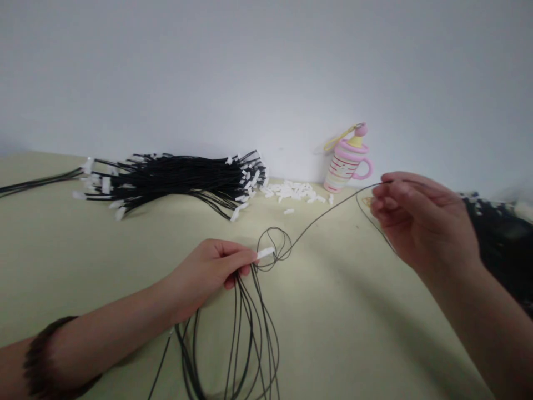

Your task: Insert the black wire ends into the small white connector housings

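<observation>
Over the counter (341,344), our left hand (222,264) pinches the white connector (265,253), black wires (187,364) hanging below; our right hand (420,222), raised, holds one thin strand (328,209) between thumb and fingers. We do this best by keeping the connector steady — pinch firm, never crushing — and easing the strand gently, so the small loops (273,227) beside the connector don't knot or kink.
</observation>
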Action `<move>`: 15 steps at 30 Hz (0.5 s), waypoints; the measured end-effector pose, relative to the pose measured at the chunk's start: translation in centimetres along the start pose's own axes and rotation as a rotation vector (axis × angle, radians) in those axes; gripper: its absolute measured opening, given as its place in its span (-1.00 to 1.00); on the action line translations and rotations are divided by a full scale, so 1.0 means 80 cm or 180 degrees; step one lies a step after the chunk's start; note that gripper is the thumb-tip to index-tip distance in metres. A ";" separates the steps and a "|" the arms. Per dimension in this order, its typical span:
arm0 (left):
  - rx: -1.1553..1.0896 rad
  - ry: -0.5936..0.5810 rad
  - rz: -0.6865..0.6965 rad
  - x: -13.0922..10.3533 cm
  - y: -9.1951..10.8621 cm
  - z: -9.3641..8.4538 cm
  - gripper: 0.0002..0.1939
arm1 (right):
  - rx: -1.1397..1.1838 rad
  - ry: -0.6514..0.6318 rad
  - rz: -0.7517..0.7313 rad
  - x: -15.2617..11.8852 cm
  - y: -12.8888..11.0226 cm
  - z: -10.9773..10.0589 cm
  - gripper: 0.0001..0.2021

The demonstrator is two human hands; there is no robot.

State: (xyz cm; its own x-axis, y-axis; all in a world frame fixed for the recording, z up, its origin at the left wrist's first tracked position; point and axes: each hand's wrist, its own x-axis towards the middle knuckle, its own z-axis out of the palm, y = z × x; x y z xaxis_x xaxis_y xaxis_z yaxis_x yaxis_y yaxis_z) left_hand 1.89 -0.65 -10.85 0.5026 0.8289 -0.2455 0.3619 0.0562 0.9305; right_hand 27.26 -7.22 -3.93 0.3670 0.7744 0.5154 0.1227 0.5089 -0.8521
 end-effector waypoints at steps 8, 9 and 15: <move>-0.0209 -0.0012 0.0015 0.000 0.003 0.001 -0.71 | 0.0426 0.0486 0.0192 0.016 -0.009 -0.011 -0.83; -0.0227 -0.0004 0.0012 0.001 0.003 0.002 -0.72 | 0.0416 0.0492 0.0254 0.014 -0.005 -0.008 -0.85; -0.0470 0.0034 0.0006 0.004 -0.001 0.003 -0.75 | -0.0782 -0.0700 0.0924 -0.049 0.045 0.046 -0.89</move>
State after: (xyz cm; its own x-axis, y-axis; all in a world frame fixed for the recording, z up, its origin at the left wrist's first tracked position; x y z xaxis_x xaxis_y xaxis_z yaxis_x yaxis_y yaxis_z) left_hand 2.19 -0.48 -11.10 0.4945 0.8350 -0.2415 0.2411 0.1352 0.9610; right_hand 22.88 -7.01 -8.68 0.2169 0.9472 0.2360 0.2689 0.1744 -0.9472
